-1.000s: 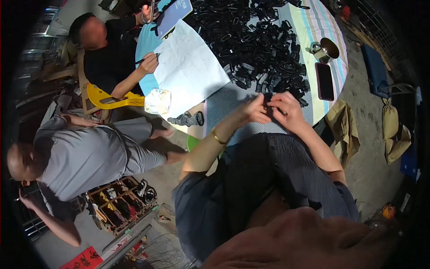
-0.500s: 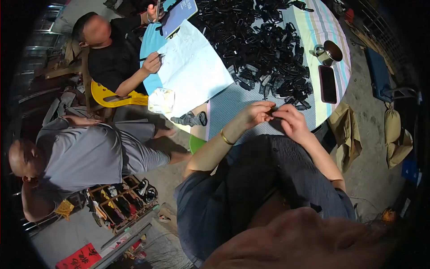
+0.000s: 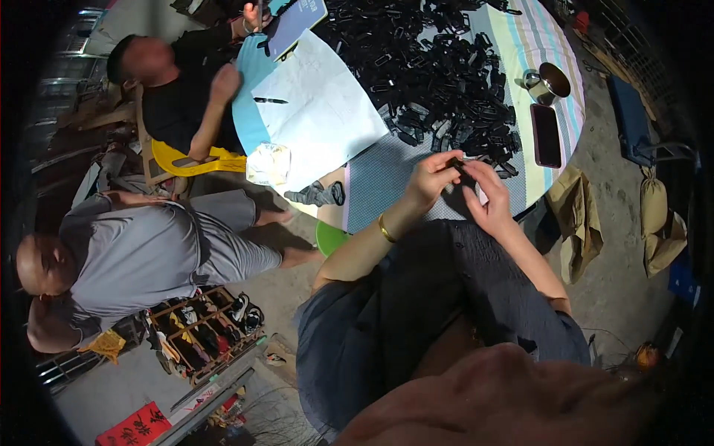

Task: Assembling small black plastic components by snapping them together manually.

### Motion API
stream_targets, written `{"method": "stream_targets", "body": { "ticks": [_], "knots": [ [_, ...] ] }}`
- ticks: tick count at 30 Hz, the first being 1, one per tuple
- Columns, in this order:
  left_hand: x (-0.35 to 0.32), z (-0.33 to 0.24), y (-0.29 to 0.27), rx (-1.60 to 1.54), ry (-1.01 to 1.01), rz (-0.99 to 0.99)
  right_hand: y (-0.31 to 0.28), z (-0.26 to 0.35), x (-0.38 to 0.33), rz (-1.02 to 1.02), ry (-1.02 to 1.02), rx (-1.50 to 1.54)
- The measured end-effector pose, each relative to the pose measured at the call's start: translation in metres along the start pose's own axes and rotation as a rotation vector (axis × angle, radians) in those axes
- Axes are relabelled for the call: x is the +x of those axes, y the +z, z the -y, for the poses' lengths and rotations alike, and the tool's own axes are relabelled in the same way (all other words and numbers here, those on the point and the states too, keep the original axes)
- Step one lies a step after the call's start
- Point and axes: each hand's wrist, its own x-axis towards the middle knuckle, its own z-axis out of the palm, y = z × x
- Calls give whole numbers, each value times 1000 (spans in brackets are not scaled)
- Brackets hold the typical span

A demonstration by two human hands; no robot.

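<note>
Left hand (image 3: 433,181) pinching small black plastic piece (image 3: 457,164), just right of frame centre, above middle. Right hand (image 3: 491,197) curving close beside it; cannot tell whether also gripping piece. Heap of black plastic clips (image 3: 424,74) lying at upper middle; smartphone (image 3: 547,135) and metal mug (image 3: 550,82) resting at upper right.

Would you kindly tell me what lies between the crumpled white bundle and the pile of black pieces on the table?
The large white sheet lies between the crumpled white bundle and the pile of black pieces, as the head view shows.
</note>
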Motion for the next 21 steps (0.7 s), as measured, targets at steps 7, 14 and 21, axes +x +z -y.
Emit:
{"method": "stream_targets", "body": {
  "ticks": [7, 14, 21],
  "knots": [
    [-14, -22, 18, 172, 37, -90, 0, -29, -15, -64, 604, 463],
    [-13, -19, 17, 315, 89, -103, 4, -24, -13, -109, 469, 422],
    [-10, -7, 5, 532, 171, -91, 3, -17, -6, -14, 248, 128]
  ]
}}
